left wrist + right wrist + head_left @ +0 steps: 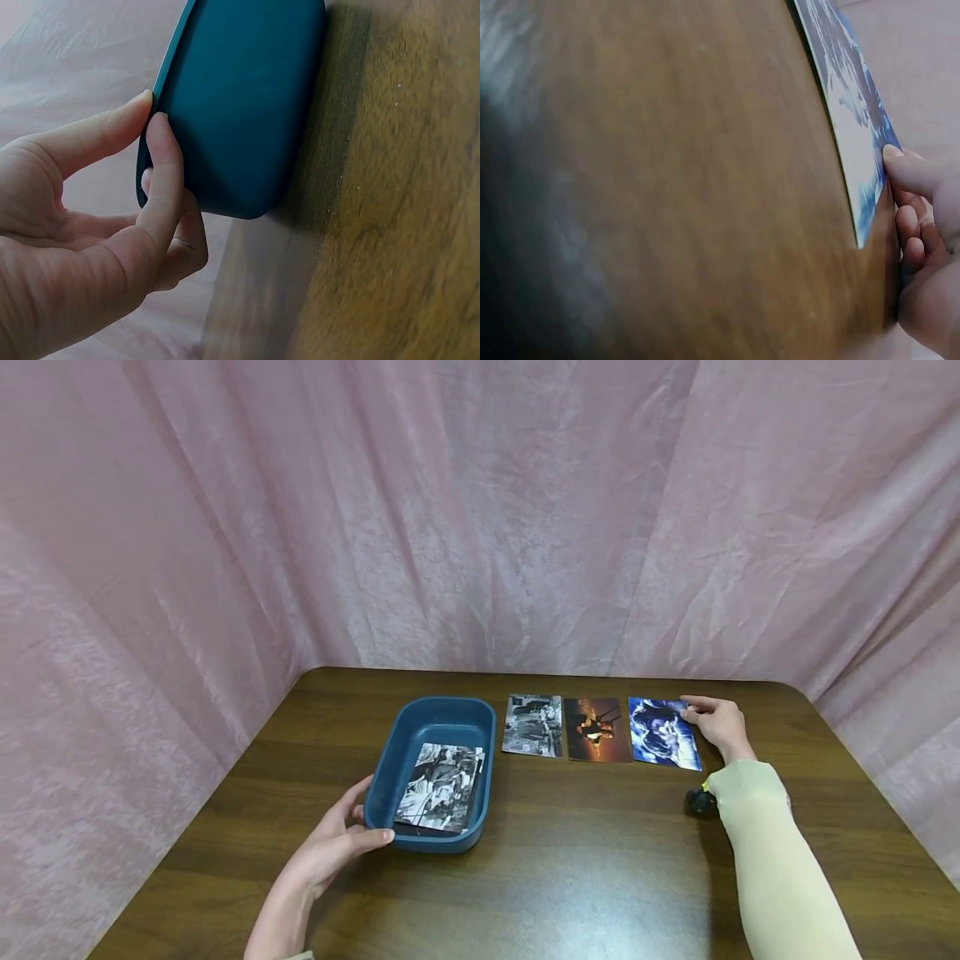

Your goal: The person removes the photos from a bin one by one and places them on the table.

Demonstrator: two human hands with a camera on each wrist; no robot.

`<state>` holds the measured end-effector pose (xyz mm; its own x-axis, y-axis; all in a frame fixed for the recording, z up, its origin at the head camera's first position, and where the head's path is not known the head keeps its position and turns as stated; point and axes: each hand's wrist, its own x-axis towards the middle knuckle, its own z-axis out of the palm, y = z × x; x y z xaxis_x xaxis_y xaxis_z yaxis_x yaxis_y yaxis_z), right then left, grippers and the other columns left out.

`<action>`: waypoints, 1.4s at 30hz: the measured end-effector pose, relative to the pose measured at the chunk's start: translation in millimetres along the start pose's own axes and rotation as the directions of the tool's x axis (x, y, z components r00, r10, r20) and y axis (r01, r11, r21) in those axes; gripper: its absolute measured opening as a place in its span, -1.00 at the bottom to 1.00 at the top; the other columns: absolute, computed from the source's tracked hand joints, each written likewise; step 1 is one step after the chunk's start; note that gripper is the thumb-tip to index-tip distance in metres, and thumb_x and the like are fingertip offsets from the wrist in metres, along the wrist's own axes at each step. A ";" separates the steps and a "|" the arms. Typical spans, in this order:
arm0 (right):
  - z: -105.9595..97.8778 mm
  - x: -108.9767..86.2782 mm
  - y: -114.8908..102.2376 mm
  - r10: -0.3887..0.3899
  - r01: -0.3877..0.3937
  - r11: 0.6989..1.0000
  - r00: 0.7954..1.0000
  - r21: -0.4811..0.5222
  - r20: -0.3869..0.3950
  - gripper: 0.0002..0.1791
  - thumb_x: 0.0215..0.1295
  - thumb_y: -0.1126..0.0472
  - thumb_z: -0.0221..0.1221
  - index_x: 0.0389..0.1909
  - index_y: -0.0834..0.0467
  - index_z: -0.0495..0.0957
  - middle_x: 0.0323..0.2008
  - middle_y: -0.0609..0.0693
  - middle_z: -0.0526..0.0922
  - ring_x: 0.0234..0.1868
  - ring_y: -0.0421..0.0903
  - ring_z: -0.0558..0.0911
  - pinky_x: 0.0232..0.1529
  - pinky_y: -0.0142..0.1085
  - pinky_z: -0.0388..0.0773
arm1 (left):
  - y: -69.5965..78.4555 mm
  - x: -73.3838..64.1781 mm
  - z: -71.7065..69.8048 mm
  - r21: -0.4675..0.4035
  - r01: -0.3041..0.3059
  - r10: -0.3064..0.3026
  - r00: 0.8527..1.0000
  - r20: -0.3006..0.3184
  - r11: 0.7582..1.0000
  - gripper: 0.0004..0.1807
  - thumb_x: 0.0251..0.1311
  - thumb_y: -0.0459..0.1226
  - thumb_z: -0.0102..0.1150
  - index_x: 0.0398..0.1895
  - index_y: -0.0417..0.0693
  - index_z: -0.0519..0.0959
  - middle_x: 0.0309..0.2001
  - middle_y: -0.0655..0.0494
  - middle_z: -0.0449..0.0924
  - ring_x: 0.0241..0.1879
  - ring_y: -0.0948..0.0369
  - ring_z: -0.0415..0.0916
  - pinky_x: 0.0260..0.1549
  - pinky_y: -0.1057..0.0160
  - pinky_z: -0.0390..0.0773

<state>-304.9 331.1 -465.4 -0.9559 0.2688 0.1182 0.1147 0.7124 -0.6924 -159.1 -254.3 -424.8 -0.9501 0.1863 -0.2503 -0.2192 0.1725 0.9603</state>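
My left hand [330,842] grips the near-left corner of a blue plastic tray [380,760], thumb on the rim. In the left wrist view the thumb and fingers [164,150] pinch the tray's rim from outside. Black-and-white photo cards [438,789] lie stacked inside the tray. At the right, my right hand [718,723] holds the right edge of a blue-and-white picture card [660,732]. The right wrist view shows the thumb on top of this card [855,112], with the other fingers curled at its edge.
Left of the blue card, a dark orange picture card [597,729] and a black-and-white photo card [532,725] lie in a row on the brown wooden table [570,843]. A dark wrist device [701,802] hangs below the right forearm. Pink curtains [525,518] surround the table.
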 end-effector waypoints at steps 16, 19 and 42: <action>-2.1 -5.1 0.4 0.020 -0.022 0.998 0.999 0.055 0.030 -0.48 0.41 0.02 0.14 0.29 0.19 0.48 -0.22 -0.13 0.62 -0.22 -0.23 0.46 -0.17 -0.32 0.36 | 5.1 -1.7 -1.3 0.120 0.033 -0.029 0.999 -0.038 0.992 0.03 0.07 -0.38 0.36 0.56 -0.07 -0.03 -0.10 -0.09 0.28 -0.18 0.12 0.49 -0.15 0.20 0.49; -2.8 -5.3 -0.2 0.019 -0.021 0.997 0.999 0.080 0.036 -0.45 0.41 0.00 0.15 0.32 0.19 0.45 -0.25 -0.21 0.58 -0.20 -0.26 0.45 -0.16 -0.33 0.36 | 5.8 -0.7 -1.0 0.183 0.017 -0.009 0.999 -0.044 0.983 0.05 0.07 -0.36 0.39 0.57 -0.10 -0.05 -0.07 -0.10 0.27 -0.18 0.14 0.51 -0.14 0.18 0.44; 87.3 20.3 -201.0 -0.262 0.230 0.881 0.965 0.414 0.022 -0.59 0.39 0.22 0.17 0.21 0.26 0.52 -0.01 0.31 0.62 -0.04 0.07 0.60 0.00 -0.23 0.47 | 3.6 -1.9 -10.8 0.136 -0.009 0.008 1.000 0.011 0.991 0.15 0.04 -0.42 0.39 0.60 0.01 -0.15 -0.01 -0.14 0.22 -0.20 0.15 0.57 0.05 0.17 0.45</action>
<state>-371.0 136.7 -386.0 -0.9583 0.0579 0.2799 -0.2308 0.4208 -0.8773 -160.5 -264.5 -419.5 -0.9491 0.1986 -0.2443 -0.1783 0.3007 0.9369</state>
